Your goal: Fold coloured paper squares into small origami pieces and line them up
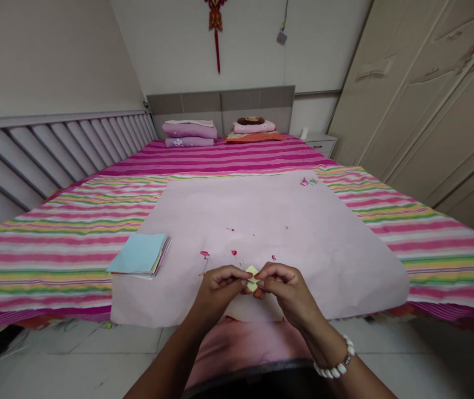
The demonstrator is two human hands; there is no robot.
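Note:
My left hand (220, 285) and my right hand (284, 288) meet over the near edge of a large pale pink sheet (270, 221) spread on the bed. Both pinch a small folded piece of pale yellow paper (252, 277) between their fingertips. A white bead bracelet (339, 363) sits on my right wrist. Left of my hands lies a stack of coloured paper squares (140, 255) with a light blue one on top. Small pink paper scraps (204, 254) are scattered just beyond my hands.
The bed (54, 233) has a striped pink, yellow and green cover. Folded purple bedding (189, 133) and pillows (253, 130) lie at the headboard. Two tiny folded paper pieces (308, 181) rest at the sheet's far right. A wardrobe (428, 100) stands on the right, white floor tiles (74, 360) below.

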